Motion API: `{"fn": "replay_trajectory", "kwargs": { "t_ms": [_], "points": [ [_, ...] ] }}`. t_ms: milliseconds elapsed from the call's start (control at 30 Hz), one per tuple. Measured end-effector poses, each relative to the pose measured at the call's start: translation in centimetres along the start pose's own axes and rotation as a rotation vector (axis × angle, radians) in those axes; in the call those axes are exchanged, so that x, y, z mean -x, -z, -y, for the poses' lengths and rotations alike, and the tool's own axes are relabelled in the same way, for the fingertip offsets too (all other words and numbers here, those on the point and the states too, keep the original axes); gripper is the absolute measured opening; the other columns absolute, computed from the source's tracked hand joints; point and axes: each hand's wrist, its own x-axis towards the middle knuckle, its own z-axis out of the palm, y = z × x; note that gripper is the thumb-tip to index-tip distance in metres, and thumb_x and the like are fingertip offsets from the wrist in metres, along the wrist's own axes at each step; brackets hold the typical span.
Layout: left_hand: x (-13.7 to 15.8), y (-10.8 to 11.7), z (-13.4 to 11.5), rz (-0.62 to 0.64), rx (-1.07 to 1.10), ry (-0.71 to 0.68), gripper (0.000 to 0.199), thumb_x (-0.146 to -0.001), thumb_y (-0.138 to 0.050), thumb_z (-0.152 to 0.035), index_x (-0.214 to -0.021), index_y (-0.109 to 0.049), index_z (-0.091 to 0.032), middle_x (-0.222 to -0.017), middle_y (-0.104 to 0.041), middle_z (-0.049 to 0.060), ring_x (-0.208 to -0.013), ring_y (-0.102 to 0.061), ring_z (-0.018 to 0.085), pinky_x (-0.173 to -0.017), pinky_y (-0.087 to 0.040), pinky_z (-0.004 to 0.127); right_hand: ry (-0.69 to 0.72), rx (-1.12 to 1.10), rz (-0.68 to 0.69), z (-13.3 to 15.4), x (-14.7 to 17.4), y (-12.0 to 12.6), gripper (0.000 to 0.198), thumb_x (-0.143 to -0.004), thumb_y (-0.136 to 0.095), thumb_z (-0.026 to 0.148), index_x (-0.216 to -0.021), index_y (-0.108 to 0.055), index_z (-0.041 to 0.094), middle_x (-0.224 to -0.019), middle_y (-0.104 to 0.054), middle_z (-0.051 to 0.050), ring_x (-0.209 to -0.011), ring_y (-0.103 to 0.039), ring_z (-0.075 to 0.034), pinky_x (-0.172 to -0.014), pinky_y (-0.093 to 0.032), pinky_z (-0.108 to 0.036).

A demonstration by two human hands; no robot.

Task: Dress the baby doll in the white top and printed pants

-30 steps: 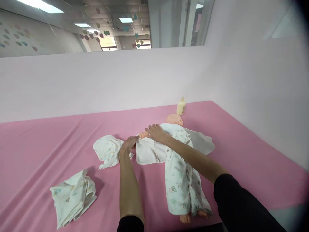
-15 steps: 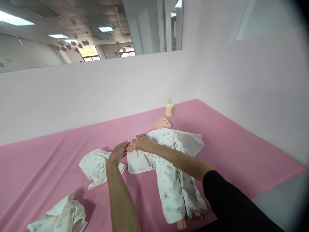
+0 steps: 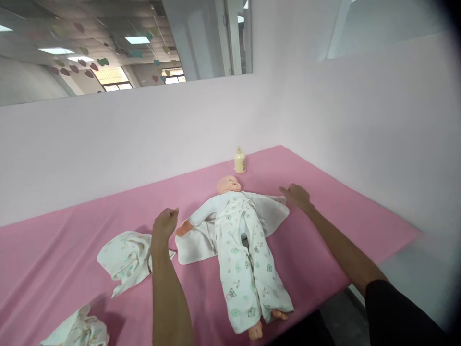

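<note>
One crumpled printed cloth (image 3: 79, 331), at near left, cut off by the view's lower edge. One doll (image 3: 230, 230), lying flat on the pink sheet (image 3: 201, 298), feet foremost, presumably so that either side is within a hand's reach; printed trousers (image 3: 236, 281) on its legs. One bundled printed cloth (image 3: 124, 259), left of the doll, apparently set aside to free the doll's flank. One white cloth (image 3: 198, 247), spread at both sides of the torso, perhaps so that the sleeved arm (image 3: 205, 211) rests on it. One left hand (image 3: 164, 223), beside the bundle and near that arm, fingers curled narrow, nothing visible in them. One right hand (image 3: 297, 196), at the white cloth's opposite corner, one finger extended, others folded; whether it touches cannot be told. One doll's head (image 3: 227, 184), turned right. One pump bottle (image 3: 239, 162), beyond the head, near the wall (image 3: 162, 139), probably to stay out of the arms' way.
</note>
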Motion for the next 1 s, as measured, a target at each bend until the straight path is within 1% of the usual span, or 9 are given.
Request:
{"fn": "replay_trajectory", "kwargs": {
  "t_ms": [67, 100, 200, 267, 367, 467, 733, 867, 1000],
  "points": [
    [1.0, -1.2, -3.9, -0.077, -0.123, -0.229, 0.029, -0.093, -0.045, -0.042, -0.084, -0.06, -0.018, -0.095, -0.068, 0.009, -0.096, -0.062, 0.026, -0.087, -0.047, 0.039, -0.03, -0.02, 0.06, -1.4, -0.1, -0.7, 0.064, -0.091, -0.037, 0.071, -0.086, -0.066, 0.014, -0.084, -0.068, -0.014, -0.079, -0.066, -0.028, -0.069, -0.044, -0.036],
    [1.7, -2.2, -6.0, -0.044, -0.101, -0.397, 0.027, -0.094, -0.043, -0.039, -0.09, -0.061, -0.019, -0.102, -0.068, 0.008, -0.099, -0.062, 0.024, -0.09, -0.046, 0.036, -0.034, -0.033, 0.084, -1.6, -0.1, -1.2, 0.065, -0.09, -0.039, 0.073, -0.083, -0.066, 0.015, -0.083, -0.068, -0.014, -0.078, -0.065, -0.028, -0.068, -0.043, -0.035],
    [3.6, -6.4, -11.7, 0.166, -0.142, -0.752, 0.031, -0.099, -0.037, -0.036, -0.105, -0.062, -0.02, -0.115, -0.067, 0.007, -0.106, -0.061, 0.021, -0.096, -0.046, 0.033, 0.002, -0.077, 0.109, -1.1, 0.0, -2.9, 0.056, -0.091, -0.044, 0.067, -0.085, -0.064, 0.015, -0.087, -0.069, -0.014, -0.082, -0.065, -0.027, -0.066, -0.04, -0.032],
    [4.1, -9.3, -14.3, 0.265, -0.35, -0.865, 0.036, -0.102, -0.029, -0.029, -0.107, -0.062, -0.017, -0.116, -0.066, 0.011, -0.111, -0.06, 0.022, -0.098, -0.045, 0.035, 0.05, -0.102, 0.087, -0.8, 0.1, -3.8, 0.042, -0.096, -0.044, 0.053, -0.091, -0.063, 0.015, -0.093, -0.069, -0.014, -0.085, -0.065, -0.026, -0.066, -0.038, -0.031],
    [3.8, -12.7, -16.2, 0.353, -0.476, -0.921, 0.035, -0.101, -0.03, -0.023, -0.107, -0.064, -0.015, -0.116, -0.067, 0.013, -0.116, -0.059, 0.024, -0.1, -0.044, 0.036, 0.127, -0.135, 0.029, -0.8, 0.1, -4.5, 0.024, -0.098, -0.043, 0.033, -0.091, -0.06, 0.017, -0.095, -0.069, -0.012, -0.085, -0.063, -0.023, -0.066, -0.034, -0.03],
    [3.1, -14.2, -16.5, 0.4, -0.539, -0.936, 0.033, -0.101, -0.033, -0.023, -0.107, -0.065, -0.013, -0.117, -0.067, 0.014, -0.116, -0.06, 0.026, -0.101, -0.045, 0.037, 0.168, -0.186, -0.042, -1.2, -0.3, -4.7, 0.02, -0.098, -0.042, 0.027, -0.086, -0.056, 0.018, -0.093, -0.068, -0.011, -0.081, -0.06, -0.021, -0.066, -0.032, -0.03],
    [2.4, -14.3, -15.0, 0.431, -0.639, -0.888, 0.047, -0.102, -0.034, -0.03, -0.145, -0.044, -0.013, -0.151, -0.047, 0.013, -0.14, -0.045, 0.025, -0.113, -0.039, 0.039, 0.098, -0.419, -0.256, -3.5, -2.8, -3.5, 0.027, -0.1, -0.029, 0.033, -0.084, -0.045, 0.022, -0.08, -0.061, -0.006, -0.071, -0.055, -0.02, -0.064, -0.034, -0.03],
    [2.4, -14.1, -14.7, 0.436, -0.703, -0.874, 0.048, -0.103, -0.029, -0.03, -0.144, -0.046, -0.013, -0.151, -0.048, 0.012, -0.141, -0.043, 0.024, -0.114, -0.038, 0.037, -0.005, -0.508, -0.306, -5.2, -4.5, -2.9, 0.024, -0.097, -0.029, 0.034, -0.084, -0.046, 0.021, -0.085, -0.062, -0.008, -0.078, -0.056, -0.021, -0.066, -0.037, -0.03],
    [2.9, -14.0, -15.2, 0.431, -0.74, -0.889, 0.045, -0.102, -0.03, -0.026, -0.139, -0.051, -0.012, -0.147, -0.052, 0.014, -0.136, -0.049, 0.024, -0.11, -0.041, 0.036, -0.101, -0.526, -0.261, -5.9, -5.1, -3.2, 0.02, -0.092, -0.034, 0.029, -0.08, -0.047, 0.021, -0.085, -0.063, -0.01, -0.078, -0.056, -0.021, -0.067, -0.039, -0.03]
  ]
}}
